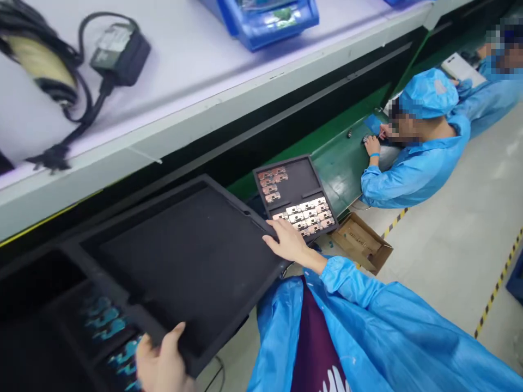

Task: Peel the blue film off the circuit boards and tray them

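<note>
A large black tray (192,261) with a raised rim and a bare flat bottom is held tilted between my two hands. My left hand (161,359) grips its near left edge, the thumb over the rim. At the right edge my right hand (288,240) has its fingers on the rim, wrapped partly out of sight. Just beyond my right hand lies a smaller-looking black tray (300,185) with rows of small circuit boards (308,215). Below my left hand, another dark tray (73,321) holds several teal-coated parts (108,321), partly hidden.
Above the bench runs a white shelf (183,71) with a power adapter (120,54), coiled cable and a blue bin (273,24). To the right, a co-worker in blue (420,158) sits at the green bench (339,169). An open cardboard box (359,245) stands below.
</note>
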Demonstrator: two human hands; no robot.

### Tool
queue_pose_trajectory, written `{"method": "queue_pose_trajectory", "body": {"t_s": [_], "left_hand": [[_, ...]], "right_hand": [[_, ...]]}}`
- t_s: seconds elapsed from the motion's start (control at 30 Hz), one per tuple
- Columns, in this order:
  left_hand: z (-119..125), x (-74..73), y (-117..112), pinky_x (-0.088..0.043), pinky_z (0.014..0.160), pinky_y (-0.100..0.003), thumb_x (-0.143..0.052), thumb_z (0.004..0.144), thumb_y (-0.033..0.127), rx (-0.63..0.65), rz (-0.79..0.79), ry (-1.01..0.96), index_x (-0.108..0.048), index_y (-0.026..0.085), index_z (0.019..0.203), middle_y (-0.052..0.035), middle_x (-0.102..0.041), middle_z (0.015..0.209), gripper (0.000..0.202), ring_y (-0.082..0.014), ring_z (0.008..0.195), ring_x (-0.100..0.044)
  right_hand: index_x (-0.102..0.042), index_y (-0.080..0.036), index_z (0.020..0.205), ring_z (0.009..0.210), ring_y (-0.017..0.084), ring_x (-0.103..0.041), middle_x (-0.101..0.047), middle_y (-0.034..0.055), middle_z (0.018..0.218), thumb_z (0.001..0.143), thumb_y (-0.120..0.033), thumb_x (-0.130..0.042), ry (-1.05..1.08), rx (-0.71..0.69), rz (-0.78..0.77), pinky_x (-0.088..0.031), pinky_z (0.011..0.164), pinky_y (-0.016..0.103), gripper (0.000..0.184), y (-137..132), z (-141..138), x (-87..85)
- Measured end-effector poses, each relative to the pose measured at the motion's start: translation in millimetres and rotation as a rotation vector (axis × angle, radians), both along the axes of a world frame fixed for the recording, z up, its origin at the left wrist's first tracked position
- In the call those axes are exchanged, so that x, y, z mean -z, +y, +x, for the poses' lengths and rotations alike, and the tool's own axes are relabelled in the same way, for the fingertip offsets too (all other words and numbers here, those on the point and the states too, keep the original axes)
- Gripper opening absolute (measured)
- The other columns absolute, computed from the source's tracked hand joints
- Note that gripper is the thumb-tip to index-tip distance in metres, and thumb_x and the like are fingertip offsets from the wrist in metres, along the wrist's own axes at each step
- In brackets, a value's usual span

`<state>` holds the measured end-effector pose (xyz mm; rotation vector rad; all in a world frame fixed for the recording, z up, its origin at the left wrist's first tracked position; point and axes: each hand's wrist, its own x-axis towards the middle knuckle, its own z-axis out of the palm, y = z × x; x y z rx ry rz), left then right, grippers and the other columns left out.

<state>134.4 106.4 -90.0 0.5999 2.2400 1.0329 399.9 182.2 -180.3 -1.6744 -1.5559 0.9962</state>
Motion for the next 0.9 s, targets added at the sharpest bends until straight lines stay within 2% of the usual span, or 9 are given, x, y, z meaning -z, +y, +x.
{"method": "queue_pose_trajectory", "body": {"t_s": [0.1,0.2,0.33,0.43,0.5,0.57,0.7,0.8,0.9], "left_hand": [[29.6,16.2,23.9,-0.067,0.100,-0.056,-0.082,0.053,0.040,0.012,-0.053,-0.042,-0.076,0.038,0.111,0.0072,-0.083,0.106,0.059,-0.0365,0.121,-0.076],[59.9,37.8,31.9,-0.063,0.108,-0.051,-0.083,0.059,0.034,0.084,-0.081,-0.113,-0.072,0.024,0.131,-0.0034,-0.079,0.113,0.074,-0.0311,0.114,-0.076],[109.7,71.3,29.4,-0.062,0.108,-0.044,-0.083,0.075,0.033,0.314,-0.018,-0.229,-0.061,0.024,0.151,-0.0077,-0.078,0.123,0.079,-0.0279,0.116,-0.076],[147.2,97.4,35.3,-0.060,0.111,-0.042,-0.077,0.092,0.043,0.572,-0.007,-0.318,-0.054,0.026,0.161,-0.0104,-0.077,0.135,0.074,-0.0288,0.127,-0.074],[164.4,115.4,46.4,-0.058,0.113,-0.043,-0.066,0.103,0.049,0.767,-0.085,-0.217,-0.054,0.024,0.161,-0.0126,-0.076,0.137,0.064,-0.0294,0.130,-0.073],[171.7,134.0,60.1,-0.054,0.117,-0.047,-0.060,0.107,0.046,0.803,-0.168,-0.032,-0.055,0.019,0.159,-0.0168,-0.074,0.141,0.059,-0.0319,0.135,-0.070],[168.4,170.1,82.5,-0.038,0.129,-0.057,-0.064,0.103,0.036,0.716,-0.259,0.150,-0.056,0.008,0.155,-0.0266,-0.065,0.151,0.059,-0.0411,0.154,-0.051],[168.9,193.0,95.5,-0.046,0.123,-0.052,-0.067,0.103,0.035,0.745,-0.324,0.196,-0.066,0.008,0.143,-0.0245,-0.071,0.139,0.048,-0.0384,0.143,-0.061],[174.9,209.0,106.7,-0.055,0.114,-0.054,-0.071,0.106,0.039,0.776,-0.365,0.213,-0.069,0.014,0.137,-0.0164,-0.071,0.138,0.041,-0.0315,0.130,-0.069]], "right_hand": [[-0.060,-0.022,0.152,0.136,0.025,-0.066,-0.067,0.0121,0.153,0.100,-0.041,-0.073,0.282,0.156,-0.067,-0.052,0.120,0.044,0.057,-23.7,49.4,21.6],[-0.071,-0.023,0.141,0.123,0.025,-0.073,-0.076,0.0093,0.141,0.093,-0.053,-0.078,0.430,0.345,-0.189,-0.057,0.113,0.043,0.057,-58.5,97.8,43.5],[-0.077,-0.022,0.127,0.116,0.028,-0.074,-0.081,0.0082,0.127,0.084,-0.061,-0.083,0.416,0.471,-0.185,-0.057,0.112,0.046,0.058,-98.2,155.1,63.1],[-0.077,-0.020,0.123,0.115,0.031,-0.075,-0.081,0.0114,0.125,0.083,-0.064,-0.080,0.386,0.613,-0.175,-0.056,0.112,0.049,0.060,-122.9,193.8,72.8],[-0.077,-0.018,0.124,0.119,0.033,-0.073,-0.081,0.0140,0.127,0.080,-0.065,-0.079,0.357,0.721,-0.180,-0.054,0.115,0.051,0.065,-139.6,218.4,78.5],[-0.075,-0.016,0.128,0.123,0.034,-0.072,-0.079,0.0157,0.132,0.078,-0.066,-0.078,0.334,0.811,-0.193,-0.053,0.117,0.052,0.071,-157.0,241.4,82.6],[-0.075,-0.012,0.129,0.126,0.036,-0.071,-0.077,0.0192,0.134,0.072,-0.068,-0.079,0.299,0.963,-0.233,-0.052,0.120,0.055,0.080,-192.1,275.0,80.0],[-0.077,-0.013,0.123,0.124,0.039,-0.072,-0.078,0.0206,0.129,0.066,-0.067,-0.082,0.275,1.055,-0.260,-0.054,0.119,0.054,0.079,-216.0,283.6,70.1],[-0.081,-0.019,0.114,0.122,0.040,-0.075,-0.081,0.0174,0.122,0.066,-0.063,-0.084,0.260,1.076,-0.279,-0.058,0.112,0.047,0.065,-236.3,278.8,59.6]]}}
